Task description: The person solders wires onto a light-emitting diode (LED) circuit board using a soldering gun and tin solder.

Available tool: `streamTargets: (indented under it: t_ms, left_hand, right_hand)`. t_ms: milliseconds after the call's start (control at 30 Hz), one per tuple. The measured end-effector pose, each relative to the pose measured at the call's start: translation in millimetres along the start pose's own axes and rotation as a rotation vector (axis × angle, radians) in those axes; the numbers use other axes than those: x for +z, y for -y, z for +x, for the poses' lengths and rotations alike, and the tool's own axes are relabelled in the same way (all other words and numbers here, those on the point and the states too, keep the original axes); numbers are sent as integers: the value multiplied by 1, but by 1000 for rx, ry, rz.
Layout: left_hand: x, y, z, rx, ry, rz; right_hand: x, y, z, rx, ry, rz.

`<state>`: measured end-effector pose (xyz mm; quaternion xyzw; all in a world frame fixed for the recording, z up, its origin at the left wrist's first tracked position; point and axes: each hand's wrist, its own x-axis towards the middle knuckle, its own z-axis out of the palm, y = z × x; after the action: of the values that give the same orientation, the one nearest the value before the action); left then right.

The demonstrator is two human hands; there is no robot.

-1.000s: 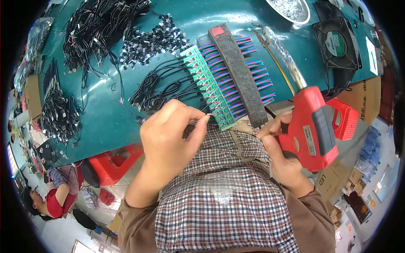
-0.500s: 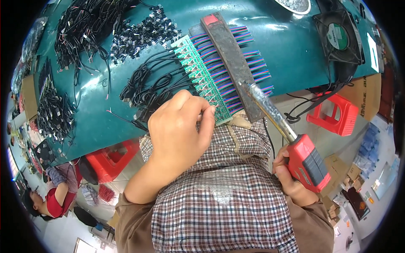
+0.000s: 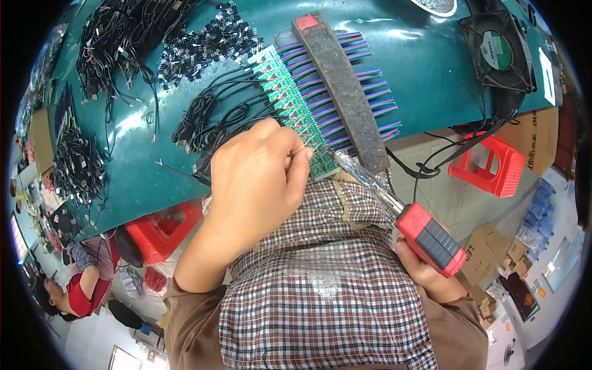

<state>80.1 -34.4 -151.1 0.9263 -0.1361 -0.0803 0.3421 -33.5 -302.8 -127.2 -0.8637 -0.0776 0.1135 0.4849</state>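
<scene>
A long green circuit board lies slanted at the near edge of the table, with black cables on its left and several ribbons of coloured wire on its right. A dark bar with a red end lies across the ribbons. My left hand is pinched closed at the board's near end, on a thin wire mostly hidden by the fingers. My right hand grips the red and black handle of a soldering iron. Its tip touches or nearly touches the board beside my left fingertips.
Black cable bundles and small connectors cover the table's far left. A black fan stands at the right. Red stools and cartons are on the floor. Another person sits at lower left.
The soldering iron has moved left and down, from over the dark bar to the board by my left fingertips. My left hand has shifted slightly left and stays pinched.
</scene>
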Motion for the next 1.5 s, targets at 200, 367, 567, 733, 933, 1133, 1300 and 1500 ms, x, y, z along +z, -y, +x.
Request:
streamTargets:
  t_ms: [200, 367, 567, 733, 933, 1133, 1300, 1500]
  left_hand:
    - [0, 1, 2, -15, 23, 4]
    - [0, 2, 3, -13, 27, 4]
    - [0, 2, 4, -9, 26, -6]
    - [1, 2, 4, -9, 26, -14]
    - [-1, 1, 5, -16, 34, -23]
    - [-2, 2, 6, -21, 39, -26]
    - [-2, 3, 9, -13, 58, -25]
    - [-3, 3, 10, -14, 66, -15]
  right_hand:
    - [1, -1, 2, -62, 8, -27]
    - [2, 0, 5, -51, 4, -34]
    - [2, 0, 7, -65, 16, -35]
    - [1, -1, 4, -59, 20, -39]
    - [1, -1, 6, -59, 28, -23]
    - [2, -2, 9, -93, 17, -37]
    - [0, 0, 5, -67, 21, -52]
    - [0, 1, 6, -96, 15, -82]
